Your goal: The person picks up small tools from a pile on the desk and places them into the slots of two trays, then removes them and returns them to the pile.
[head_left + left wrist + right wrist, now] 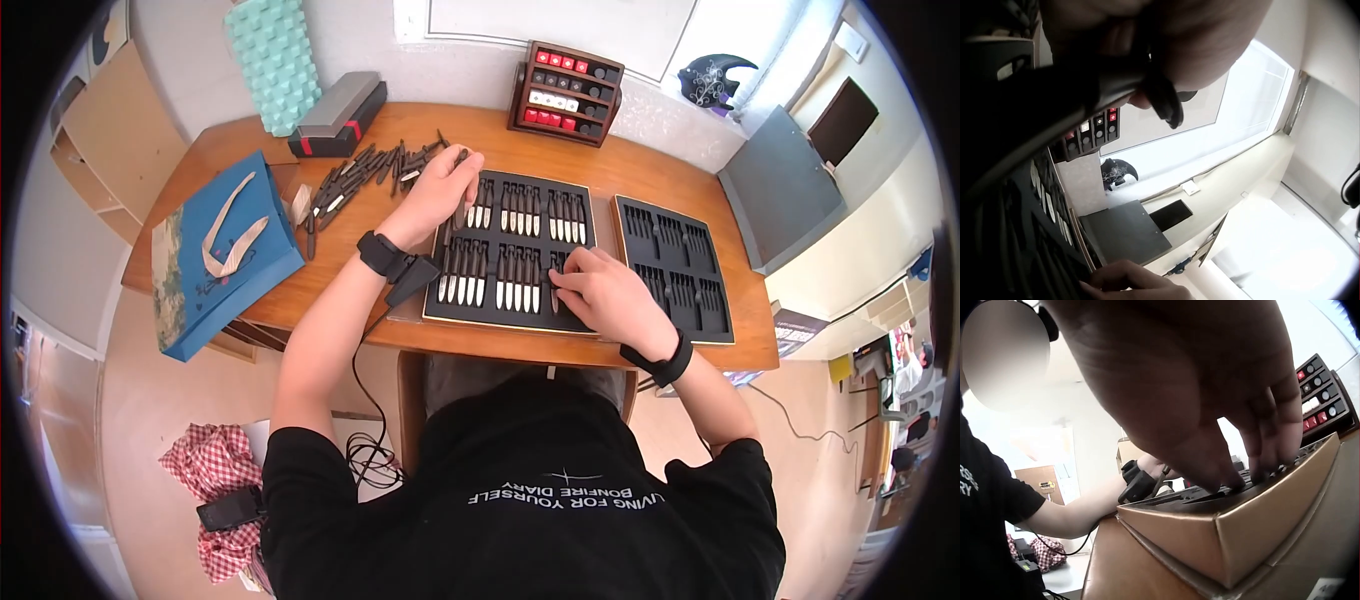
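Note:
A black tray (492,237) with gold edges holds rows of dark-handled knives (518,290) with silvery blades. Over its left side, my left hand (440,195) grips dark-handled knives (455,225), their lengths pointing down toward the tray. Close up in the left wrist view, a long dark shape with a shiny edge crosses below the fingers. My right hand (610,295) reaches into the lower right compartment, thumb and fingertips pinching a knife (555,296) at its slot. In the right wrist view, the fingers of that hand (1210,394) dip past the tray's gold wall (1179,534).
A second black tray (675,262) with dark forks stands at the right. Loose knives (350,185) lie piled at the back left, near a blue gift bag (225,260) and a grey box (342,110). A wooden rack (565,95) with red, black and white blocks stands behind.

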